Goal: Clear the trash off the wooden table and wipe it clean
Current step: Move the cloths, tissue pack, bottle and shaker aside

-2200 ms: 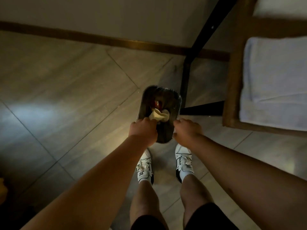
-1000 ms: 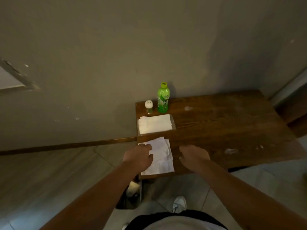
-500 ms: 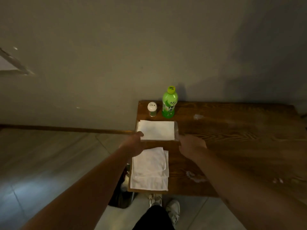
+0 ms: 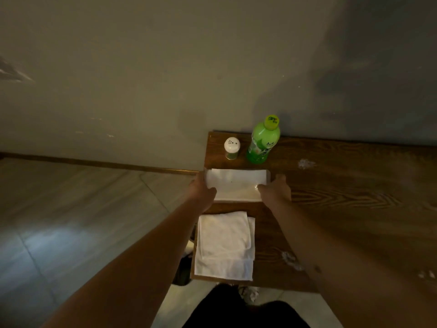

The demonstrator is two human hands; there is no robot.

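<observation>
A dark wooden table (image 4: 343,209) stands against the wall. At its left end lies a flat white tissue pack (image 4: 236,187) in clear wrap. My left hand (image 4: 203,191) grips the pack's left end and my right hand (image 4: 275,189) grips its right end, thumb on top. A folded white cloth (image 4: 224,247) lies at the table's near left corner, just in front of the pack. White crumbs and smears mark the wood: one patch at the back (image 4: 306,163), one near the front (image 4: 292,260), one at the far right (image 4: 425,274).
A green drink bottle (image 4: 262,143) and a small white-capped shaker (image 4: 232,147) stand behind the pack by the wall. A dark bin (image 4: 182,272) sits on the tiled floor under the table's left corner. Open floor lies to the left.
I have straightened up from the bin on the floor and faced the table. Both hands moved forward past the white cloth and closed on the ends of the tissue pack.
</observation>
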